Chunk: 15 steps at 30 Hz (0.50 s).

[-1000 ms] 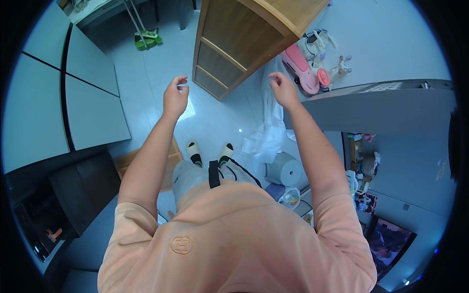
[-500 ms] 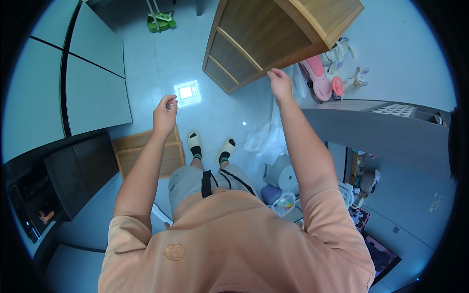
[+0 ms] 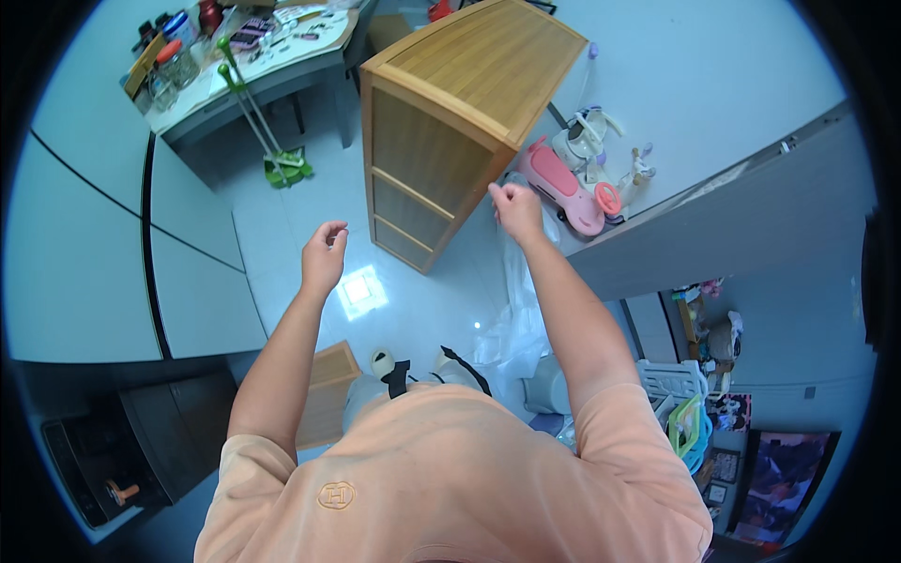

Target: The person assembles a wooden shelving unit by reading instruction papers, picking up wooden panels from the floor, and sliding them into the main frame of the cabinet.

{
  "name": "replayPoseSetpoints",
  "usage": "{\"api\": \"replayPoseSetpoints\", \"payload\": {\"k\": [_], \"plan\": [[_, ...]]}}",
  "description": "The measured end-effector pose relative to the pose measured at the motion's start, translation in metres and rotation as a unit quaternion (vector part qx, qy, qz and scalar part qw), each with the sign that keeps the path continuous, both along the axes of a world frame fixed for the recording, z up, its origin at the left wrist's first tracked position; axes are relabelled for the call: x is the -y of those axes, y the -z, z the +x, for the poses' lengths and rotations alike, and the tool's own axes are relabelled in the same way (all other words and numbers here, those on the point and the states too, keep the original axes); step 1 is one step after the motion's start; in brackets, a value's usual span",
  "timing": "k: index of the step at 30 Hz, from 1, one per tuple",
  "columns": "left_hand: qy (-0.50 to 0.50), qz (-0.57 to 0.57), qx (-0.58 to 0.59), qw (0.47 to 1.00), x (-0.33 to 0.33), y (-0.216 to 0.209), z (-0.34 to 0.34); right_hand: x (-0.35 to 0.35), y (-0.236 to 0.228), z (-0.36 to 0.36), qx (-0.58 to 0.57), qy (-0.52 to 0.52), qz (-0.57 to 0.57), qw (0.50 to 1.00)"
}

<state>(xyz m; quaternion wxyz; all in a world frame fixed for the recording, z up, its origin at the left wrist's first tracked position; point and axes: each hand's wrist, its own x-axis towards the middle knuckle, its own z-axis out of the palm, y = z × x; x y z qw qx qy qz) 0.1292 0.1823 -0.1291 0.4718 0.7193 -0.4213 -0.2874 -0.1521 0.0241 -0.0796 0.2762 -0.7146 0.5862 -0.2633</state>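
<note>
A tall wooden cabinet (image 3: 430, 178), with framed darker panels on its front and a slatted top, stands on the floor ahead of me. My left hand (image 3: 325, 258) hovers to the left of it, fingers loosely bent and apart, holding nothing. Close by the cabinet's right-hand edge is my right hand (image 3: 517, 212), its fingers partly curled but not pressed together, with nothing seen in them. Whether its fingertips touch the wood I cannot tell. Beside my legs, partly behind my left forearm, lies a wooden panel (image 3: 328, 380) with a raised frame.
A pink ride-on toy (image 3: 563, 188) stands right of the cabinet, near a grey panel-like surface (image 3: 685, 239). Clear plastic sheeting (image 3: 511, 342) lies on the floor. Farther off are a green broom and dustpan (image 3: 286, 169) and a cluttered desk (image 3: 253, 80). Pale cabinets (image 3: 84, 253) line the left.
My view has tipped up, bringing the desk and the cabinet's top into sight. The cabinet appears lower and more upright in the picture. Both hands stay raised, holding nothing visible.
</note>
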Motion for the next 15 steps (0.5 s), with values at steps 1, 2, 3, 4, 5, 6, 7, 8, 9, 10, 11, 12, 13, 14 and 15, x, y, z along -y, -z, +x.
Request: {"api": "replayPoseSetpoints", "payload": {"k": [1,2,3,4,5,6,7,8,9,10,11,12,13,14,15], "plan": [[0.011,-0.013,-0.003,1.000,0.007,-0.004,0.000,-0.002,-0.020,0.003,-0.040,0.009,-0.079,0.996],[0.015,-0.019,0.000,1.000,0.014,-0.008,0.000,-0.003,-0.040,0.007,-0.084,0.029,-0.084,0.993],[0.033,-0.031,-0.008,0.999,0.024,-0.015,-0.005,-0.003,-0.049,0.005,-0.082,0.039,-0.090,0.992],[0.050,-0.044,-0.016,0.998,0.032,-0.022,-0.011,0.000,-0.057,0.004,-0.163,0.015,-0.322,0.933],[0.056,-0.051,-0.014,0.997,0.040,-0.028,-0.018,0.002,-0.064,0.004,-0.237,-0.010,-0.532,0.813],[0.072,-0.056,0.002,0.996,0.046,-0.035,-0.023,-0.003,-0.061,0.006,-0.315,-0.035,-0.450,0.835],[0.094,-0.061,0.026,0.993,0.052,-0.046,-0.036,-0.002,-0.059,-0.005,-0.310,-0.022,-0.453,0.835],[0.102,-0.074,0.032,0.992,0.056,-0.057,-0.048,0.001,-0.057,-0.015,-0.216,-0.080,-0.306,0.924],[0.103,-0.081,0.036,0.991,0.061,-0.061,-0.053,0.005,-0.063,-0.016,-0.116,-0.144,-0.149,0.971],[0.107,-0.094,0.032,0.989,0.067,-0.064,-0.058,0.021,-0.076,-0.019,-0.155,-0.188,-0.031,0.969],[0.111,-0.106,0.029,0.988,0.075,-0.069,-0.063,0.025,-0.081,-0.020,-0.153,-0.187,-0.039,0.970],[0.107,-0.116,0.048,0.986,0.083,-0.075,-0.064,0.025,-0.081,-0.016,-0.144,-0.174,-0.189,0.956],[0.108,-0.120,0.052,0.985,0.091,-0.082,-0.070,0.023,-0.080,-0.017,-0.134,-0.153,-0.333,0.921],[0.106,-0.147,0.109,0.977,0.100,-0.088,-0.076,0.030,-0.070,-0.021,-0.189,-0.181,-0.326,0.908],[0.102,-0.174,0.168,0.965,0.109,-0.096,-0.081,0.034,-0.067,-0.024,-0.249,-0.254,-0.257,0.899]]}}
